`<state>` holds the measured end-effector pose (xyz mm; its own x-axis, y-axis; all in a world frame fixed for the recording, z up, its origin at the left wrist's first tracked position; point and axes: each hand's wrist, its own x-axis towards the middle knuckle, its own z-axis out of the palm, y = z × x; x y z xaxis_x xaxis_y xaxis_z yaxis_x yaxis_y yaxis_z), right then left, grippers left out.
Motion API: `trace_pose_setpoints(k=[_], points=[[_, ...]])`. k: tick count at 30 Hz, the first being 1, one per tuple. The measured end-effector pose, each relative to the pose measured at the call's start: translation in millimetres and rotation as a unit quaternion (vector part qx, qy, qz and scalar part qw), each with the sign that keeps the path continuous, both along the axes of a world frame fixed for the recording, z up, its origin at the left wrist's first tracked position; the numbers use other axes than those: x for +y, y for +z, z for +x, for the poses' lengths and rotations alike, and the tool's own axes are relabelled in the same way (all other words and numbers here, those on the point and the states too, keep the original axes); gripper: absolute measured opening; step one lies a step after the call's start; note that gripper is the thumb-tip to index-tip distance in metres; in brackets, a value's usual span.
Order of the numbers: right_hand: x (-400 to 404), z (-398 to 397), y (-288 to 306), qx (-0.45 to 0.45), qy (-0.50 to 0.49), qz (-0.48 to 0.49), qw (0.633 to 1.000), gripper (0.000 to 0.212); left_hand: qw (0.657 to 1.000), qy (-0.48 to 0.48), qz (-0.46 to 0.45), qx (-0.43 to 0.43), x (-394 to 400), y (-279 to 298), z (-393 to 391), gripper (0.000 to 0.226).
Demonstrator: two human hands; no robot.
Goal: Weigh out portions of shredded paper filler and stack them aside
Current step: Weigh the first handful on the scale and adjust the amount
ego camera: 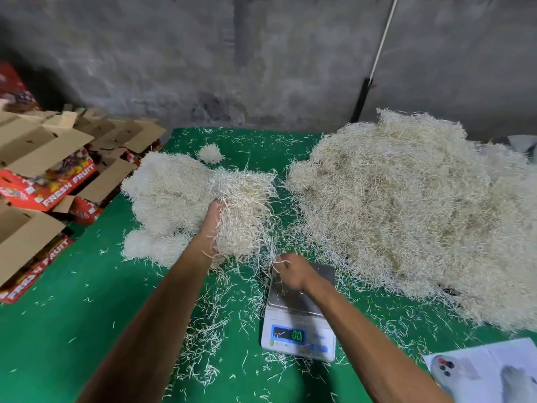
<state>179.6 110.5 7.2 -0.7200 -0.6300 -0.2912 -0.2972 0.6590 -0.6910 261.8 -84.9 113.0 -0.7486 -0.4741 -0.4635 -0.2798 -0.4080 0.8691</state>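
A big heap of shredded paper filler [412, 210] covers the right of the green table [72, 330]. My left hand [213, 219] grips a portion of filler [244, 210] lifted above the table, left of the scale. A white digital scale [299, 324] with a steel pan stands front centre, its display lit green. Over the pan's far left corner my right hand [292, 273] pinches a few strands. Several weighed portions [162, 199] lie piled at the left, with a small clump [209, 153] behind them.
Flattened and open cardboard fruit boxes [43, 175] are stacked at the left edge. A white phone [453, 373] lies on papers [494, 367] at the front right corner. Loose strands [209, 338] litter the cloth. A white pole [380, 48] leans on the grey wall behind.
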Motion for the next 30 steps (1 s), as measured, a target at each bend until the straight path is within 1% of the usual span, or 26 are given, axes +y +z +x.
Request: trace_pose_setpoints(k=[1,2,3,5,6,7,8,9,11,12,13,14,15,16,17,18,19,20,21,22,24,25,26,28,29,30], points=[[3,0,-3,0.006,0.005,0.008,1.000,0.049,0.999,0.012,-0.017,-0.027,3,1,-7,0.086],[5,1,-5,0.012,0.004,0.002,1.000,0.054,0.999,0.021,-0.033,-0.033,4,-1,-14,0.078],[6,1,-4,0.011,-0.007,-0.021,1.000,0.056,0.998,0.030,-0.041,-0.047,4,1,-20,0.070],[6,2,4,-0.038,-0.046,-0.127,0.990,0.055,0.996,0.043,-0.051,-0.059,7,1,-27,0.050],[6,2,11,-0.066,-0.069,-0.196,0.976,0.052,0.994,0.040,-0.075,-0.067,9,-4,-31,0.038],[6,3,19,-0.081,-0.090,-0.261,0.958,0.048,0.990,0.030,-0.107,-0.082,11,-10,-32,0.032],[5,3,29,-0.077,-0.107,-0.320,0.938,0.044,0.988,0.021,-0.127,-0.088,13,-17,-32,0.032],[4,2,41,-0.067,-0.117,-0.367,0.921,0.043,0.990,0.016,-0.116,-0.080,16,-25,-31,0.043],[-2,0,66,-0.067,-0.120,-0.440,0.887,0.045,0.998,-0.039,-0.023,-0.037,24,-40,-33,0.076],[-5,-2,77,-0.086,-0.119,-0.470,0.870,0.046,0.996,-0.084,0.031,0.000,30,-45,-33,0.076],[-9,-5,85,-0.118,-0.118,-0.493,0.854,0.046,0.989,-0.119,0.080,0.040,36,-52,-34,0.067],[-11,-9,90,-0.153,-0.119,-0.510,0.838,0.046,0.982,-0.130,0.117,0.073,42,-55,-34,0.057],[-13,-13,91,-0.182,-0.132,-0.513,0.829,0.043,0.975,-0.122,0.160,0.093,49,-55,-33,0.053],[-12,-16,90,-0.195,-0.152,-0.498,0.831,0.039,0.970,-0.112,0.193,0.101,56,-53,-34,0.053],[-8,-17,86,-0.178,-0.172,-0.465,0.850,0.031,0.967,-0.114,0.202,0.104,64,-51,-36,0.052],[-2,-18,79,-0.133,-0.189,-0.422,0.877,0.022,0.970,-0.120,0.186,0.102,69,-50,-37,0.051],[5,-20,70,-0.053,-0.195,-0.363,0.910,0.014,0.975,-0.121,0.160,0.091,73,-52,-39,0.050],[13,-20,62,0.041,-0.183,-0.293,0.938,0.012,0.980,-0.115,0.143,0.080,74,-55,-40,0.048],[21,-18,54,0.106,-0.154,-0.230,0.955,0.020,0.981,-0.103,0.144,0.076,74,-58,-41,0.047],[29,-15,45,0.121,-0.122,-0.198,0.965,0.035,0.982,-0.093,0.148,0.067,76,-60,-41,0.046],[38,-3,33,0.025,-0.089,-0.190,0.977,0.074,0.986,-0.100,0.132,0.019,81,-63,-44,0.053],[40,3,28,-0.012,-0.079,-0.174,0.982,0.085,0.987,-0.122,0.106,-0.024,84,-66,-45,0.063],[41,6,22,-0.012,-0.065,-0.153,0.986,0.081,0.983,-0.152,0.083,-0.062,88,-68,-44,0.077],[44,4,15,0.047,-0.065,-0.109,0.991,0.049,0.965,-0.232,0.107,-0.064,90,-75,-41,0.105],[48,0,16,0.084,-0.072,-0.083,0.990,0.043,0.956,-0.260,0.124,-0.059,89,-77,-39,0.109],[54,-5,16,0.115,-0.075,-0.053,0.989,0.041,0.954,-0.267,0.118,-0.069,85,-81,-38,0.103]])
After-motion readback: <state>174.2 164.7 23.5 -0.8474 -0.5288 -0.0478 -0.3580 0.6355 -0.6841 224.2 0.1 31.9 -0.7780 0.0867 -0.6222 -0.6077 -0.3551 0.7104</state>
